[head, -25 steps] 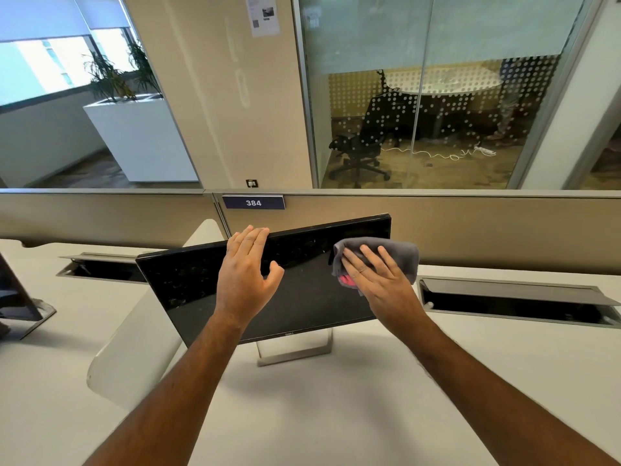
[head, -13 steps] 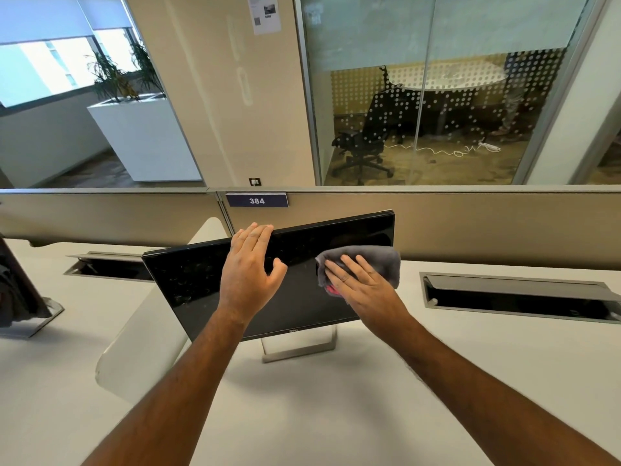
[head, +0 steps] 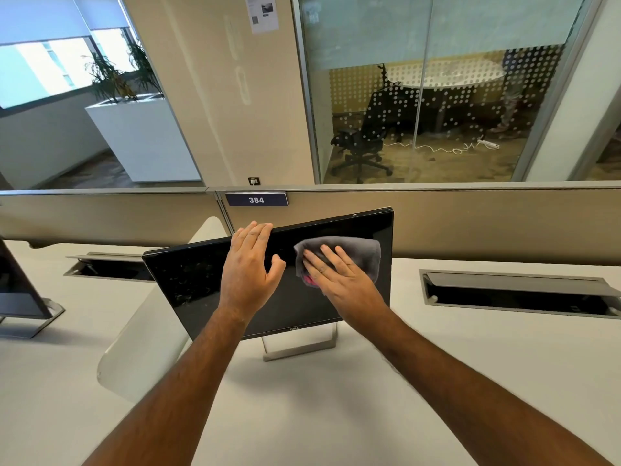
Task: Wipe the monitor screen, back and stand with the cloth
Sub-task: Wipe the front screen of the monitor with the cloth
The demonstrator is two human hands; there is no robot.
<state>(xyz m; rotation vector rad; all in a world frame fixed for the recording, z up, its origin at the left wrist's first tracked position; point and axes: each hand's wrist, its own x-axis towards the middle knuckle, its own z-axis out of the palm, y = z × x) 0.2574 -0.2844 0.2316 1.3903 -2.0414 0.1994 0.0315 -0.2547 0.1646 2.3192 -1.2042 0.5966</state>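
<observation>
**Screen wipe in hand; back and stand not yet reached**

My right fingers [head: 331, 260] lie straight and slightly spread, flat on the grey cloth [head: 353, 252], pressing it against the upper right part of the screen. A pink patch shows at the cloth's lower edge under my palm; I cannot tell whether it is the cloth's other face or something else. My right hand [head: 342, 280] pinches nothing; it bears on the cloth with an open palm.

My left fingers [head: 255, 233] are straight and close together, their tips at the top edge of the monitor [head: 201, 284], thumb out to the side over the glass. My left hand [head: 248, 274] rests flat on the panel, steadying it, in my judgement.

The monitor stands on the white table [head: 319, 415] on its metal stand [head: 302, 348], turned at an angle to the partition behind it.

Judgement: step 1 of 3, the screen, is in hand. The left part of the glass shows specks. The next move calls for even strokes toward that side, with the left hand shifted clear and the panel still braced.
</observation>
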